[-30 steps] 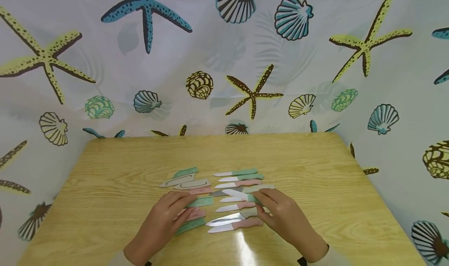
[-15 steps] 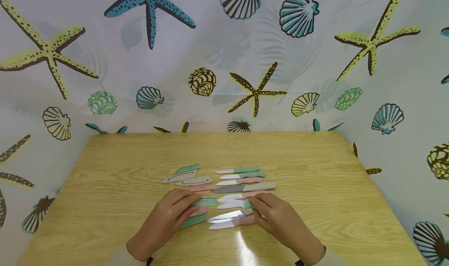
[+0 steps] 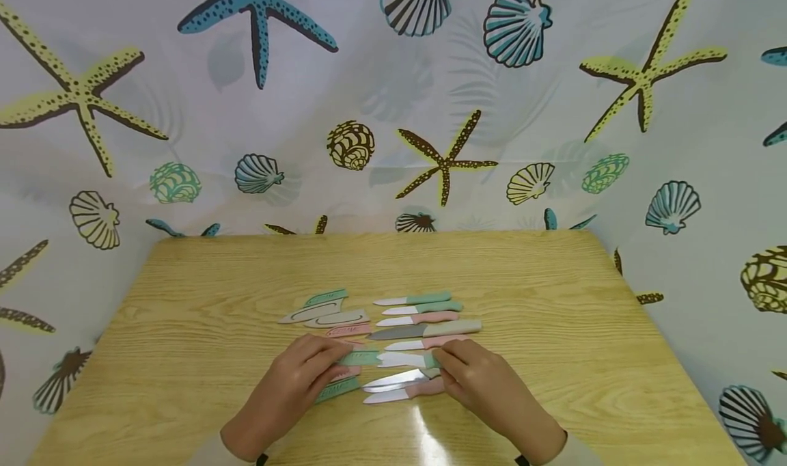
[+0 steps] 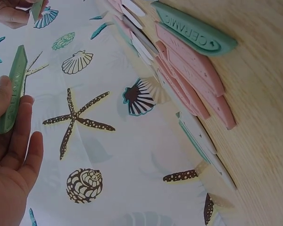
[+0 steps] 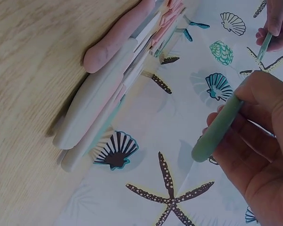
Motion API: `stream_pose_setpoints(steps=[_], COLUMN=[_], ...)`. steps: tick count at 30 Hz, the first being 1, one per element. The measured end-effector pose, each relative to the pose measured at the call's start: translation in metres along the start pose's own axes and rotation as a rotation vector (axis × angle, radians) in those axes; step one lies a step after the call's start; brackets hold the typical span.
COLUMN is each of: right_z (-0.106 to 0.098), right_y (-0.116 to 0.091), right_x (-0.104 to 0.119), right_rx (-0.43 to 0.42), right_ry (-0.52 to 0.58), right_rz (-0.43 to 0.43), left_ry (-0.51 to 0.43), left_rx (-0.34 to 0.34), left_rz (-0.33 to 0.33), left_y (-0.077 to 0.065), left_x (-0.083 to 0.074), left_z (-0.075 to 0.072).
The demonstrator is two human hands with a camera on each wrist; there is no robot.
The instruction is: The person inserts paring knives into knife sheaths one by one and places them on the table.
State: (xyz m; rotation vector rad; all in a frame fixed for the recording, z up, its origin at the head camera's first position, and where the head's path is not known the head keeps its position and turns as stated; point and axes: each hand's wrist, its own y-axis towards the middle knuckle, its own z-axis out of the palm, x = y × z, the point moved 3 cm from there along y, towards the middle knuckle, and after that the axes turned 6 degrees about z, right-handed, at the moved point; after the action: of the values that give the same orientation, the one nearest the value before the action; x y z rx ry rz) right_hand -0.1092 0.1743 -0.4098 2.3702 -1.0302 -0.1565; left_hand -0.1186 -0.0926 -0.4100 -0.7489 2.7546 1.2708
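Observation:
My left hand [image 3: 289,380] pinches a green knife sheath [image 4: 15,89] between thumb and fingers, raised off the table. Opposite it, my right hand [image 3: 486,384] grips the green handle [image 5: 219,129] of a white-bladed knife [image 3: 402,360]. The blade points left, its tip at the sheath's open end in the head view; whether it has entered I cannot tell. Below the left hand lie pink sheaths [image 4: 191,61] and another green sheath [image 4: 193,30] marked CERAMIC. Under the right hand are a pink-handled knife [image 5: 118,37] and a cream-handled knife [image 5: 92,101].
Further back, a column of knives with green, pink and cream handles [image 3: 451,328] lies on the wooden table [image 3: 541,281]. Beige sheaths [image 3: 337,318] and a green sheath [image 3: 326,298] lie left of them. A patterned cloth [image 3: 369,63] hangs behind the table.
My right hand has lowered the knife and moved it left, bringing its tip to the sheath. The left hand has shifted the sheath slightly right.

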Motion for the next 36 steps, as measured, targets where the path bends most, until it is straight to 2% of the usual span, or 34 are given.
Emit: stream_pose_setpoints(steps=[4,9,13,18,25,36], right_z=[0.001,0.002,0.005,0.009,0.011,0.014], right_y=[0.001,0.005,0.01,0.017,0.02,0.021], right_x=[0.001,0.004,0.01,0.02,0.024,0.023], right_rx=[0.019,0.029,0.026,0.045,0.074,0.118], right_ry=[-0.014,-0.031,-0.051,-0.057,-0.061,-0.088], right_rz=[-0.013,-0.037,-0.069,-0.094,-0.071,-0.049], left_ry=[-0.026,-0.045,-0.048,-0.044,-0.033,-0.034], left_rx=[-0.049,-0.057,-0.027,0.045,0.044,0.085], left_rz=[0.04,0.047,0.035,0.014,0.005,0.017], left_y=[0.001,0.003,0.004,0.005,0.007,0.004], left_x=[-0.001,-0.003,-0.004,-0.008,-0.008,-0.006], left_z=[0.004,0.008,0.012,0.021,0.022,0.024])
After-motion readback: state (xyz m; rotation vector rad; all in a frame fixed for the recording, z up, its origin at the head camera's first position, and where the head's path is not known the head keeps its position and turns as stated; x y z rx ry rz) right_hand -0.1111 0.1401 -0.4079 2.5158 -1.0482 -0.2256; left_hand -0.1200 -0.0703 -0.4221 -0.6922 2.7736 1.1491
